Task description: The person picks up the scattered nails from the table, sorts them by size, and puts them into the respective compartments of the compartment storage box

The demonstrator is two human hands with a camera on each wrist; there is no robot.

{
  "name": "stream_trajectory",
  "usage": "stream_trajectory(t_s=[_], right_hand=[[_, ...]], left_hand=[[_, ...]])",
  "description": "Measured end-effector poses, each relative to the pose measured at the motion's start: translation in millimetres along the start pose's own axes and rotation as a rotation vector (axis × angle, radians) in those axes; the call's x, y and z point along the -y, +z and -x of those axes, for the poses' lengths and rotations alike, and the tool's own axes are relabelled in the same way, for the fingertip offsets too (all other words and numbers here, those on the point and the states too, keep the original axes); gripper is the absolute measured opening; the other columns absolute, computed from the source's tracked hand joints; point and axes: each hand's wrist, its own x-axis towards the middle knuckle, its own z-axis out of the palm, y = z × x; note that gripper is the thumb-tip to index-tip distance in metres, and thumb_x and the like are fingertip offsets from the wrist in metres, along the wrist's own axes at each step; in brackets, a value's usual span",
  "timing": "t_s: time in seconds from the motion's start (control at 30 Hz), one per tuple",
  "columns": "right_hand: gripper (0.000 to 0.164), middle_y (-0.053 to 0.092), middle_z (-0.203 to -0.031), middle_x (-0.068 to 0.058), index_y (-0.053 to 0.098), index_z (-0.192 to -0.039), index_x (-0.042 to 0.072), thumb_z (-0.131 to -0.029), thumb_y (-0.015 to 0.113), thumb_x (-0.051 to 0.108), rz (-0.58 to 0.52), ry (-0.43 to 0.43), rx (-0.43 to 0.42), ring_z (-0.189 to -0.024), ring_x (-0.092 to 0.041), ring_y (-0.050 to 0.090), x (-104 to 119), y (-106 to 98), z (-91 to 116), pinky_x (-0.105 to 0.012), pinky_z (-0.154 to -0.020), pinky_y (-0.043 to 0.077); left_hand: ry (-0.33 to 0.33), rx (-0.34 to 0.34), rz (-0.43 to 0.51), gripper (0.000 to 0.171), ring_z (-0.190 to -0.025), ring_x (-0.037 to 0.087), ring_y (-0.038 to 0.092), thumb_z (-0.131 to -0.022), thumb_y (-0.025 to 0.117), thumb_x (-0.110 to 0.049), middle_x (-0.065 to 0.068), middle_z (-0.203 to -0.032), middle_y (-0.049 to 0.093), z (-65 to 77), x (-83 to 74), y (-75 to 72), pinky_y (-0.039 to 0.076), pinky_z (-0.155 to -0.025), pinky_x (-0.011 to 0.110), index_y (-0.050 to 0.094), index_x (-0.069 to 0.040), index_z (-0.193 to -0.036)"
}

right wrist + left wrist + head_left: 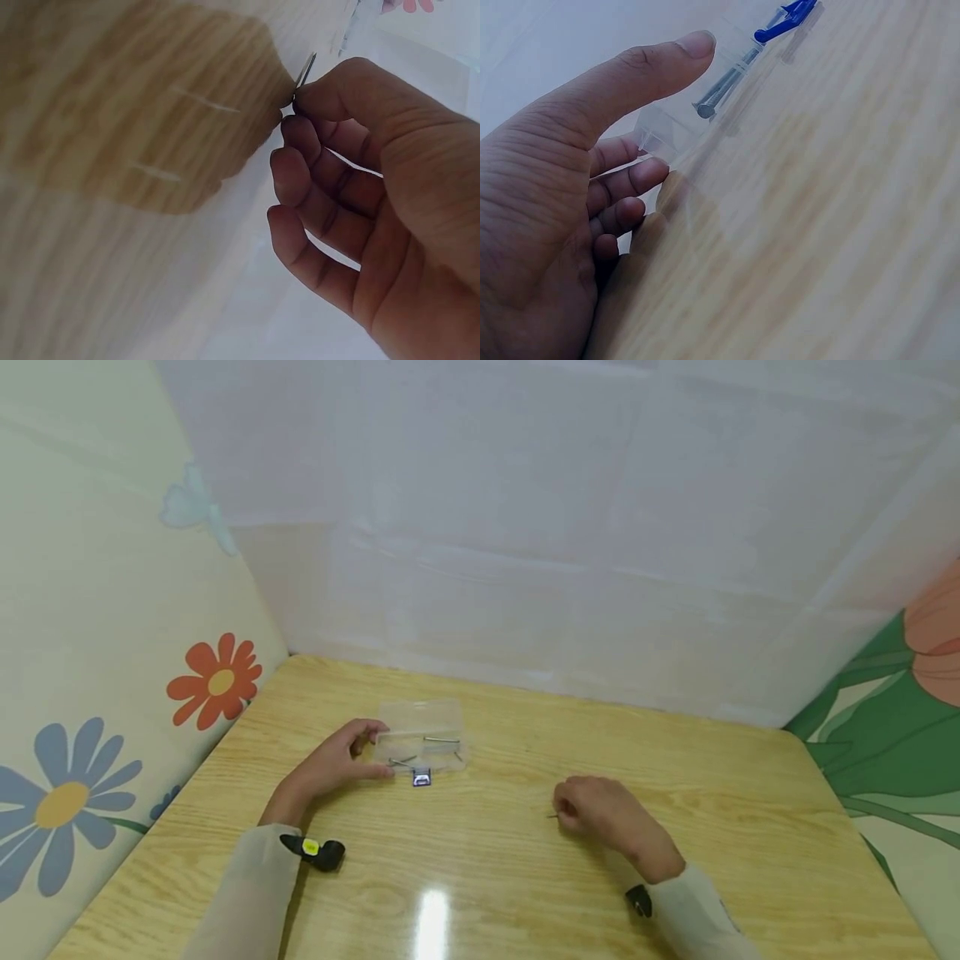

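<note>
A small clear plastic box (408,747) lies on the table with its lid (422,717) tipped back. Several metal nails (441,741) are inside, and a blue latch (422,777) sticks out at its front. My left hand (337,762) grips the box's left end, thumb at the near corner and fingers at the far side. In the left wrist view, a flat-headed nail (720,90) shows through the plastic beyond the thumb. To the right, my right hand (603,810) pinches a thin nail (305,70) between thumb and index finger, low over the table. Its other fingers are loosely curled.
The wood-grain table (480,852) has a glossy top with a bright reflection near the front. A white sheet (525,527) hangs behind it. Flower-printed cloths (82,610) line the sides.
</note>
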Motion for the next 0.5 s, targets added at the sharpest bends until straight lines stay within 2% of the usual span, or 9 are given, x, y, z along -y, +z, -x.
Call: stream_trajectory(t_s=[0.27, 0.5], right_hand=[[0.017, 0.056, -0.075, 0.011, 0.064, -0.08, 0.017, -0.084, 0.072, 0.003, -0.043, 0.047, 0.044, -0.064, -0.003, 0.046, 0.5, 0.9, -1.2, -0.028, -0.059, 0.046], [0.017, 0.054, -0.071, 0.011, 0.062, -0.077, 0.016, -0.08, 0.071, 0.002, -0.05, 0.042, 0.047, -0.061, -0.003, 0.044, 0.4, 1.7, -1.9, -0.026, -0.057, 0.044]], left_hand=[[0.0, -0.004, -0.004, 0.066, -0.094, 0.026, 0.041, -0.08, 0.091, -0.028, 0.011, -0.107, 0.047, -0.2, 0.5, 1.0, 0.035, -0.08, 0.042, 0.055, -0.005, -0.131], [0.004, -0.009, -0.008, 0.067, -0.093, 0.026, 0.041, -0.08, 0.091, -0.027, 0.011, -0.107, 0.048, 0.2, 1.7, 0.6, 0.035, -0.08, 0.041, 0.055, -0.004, -0.131]])
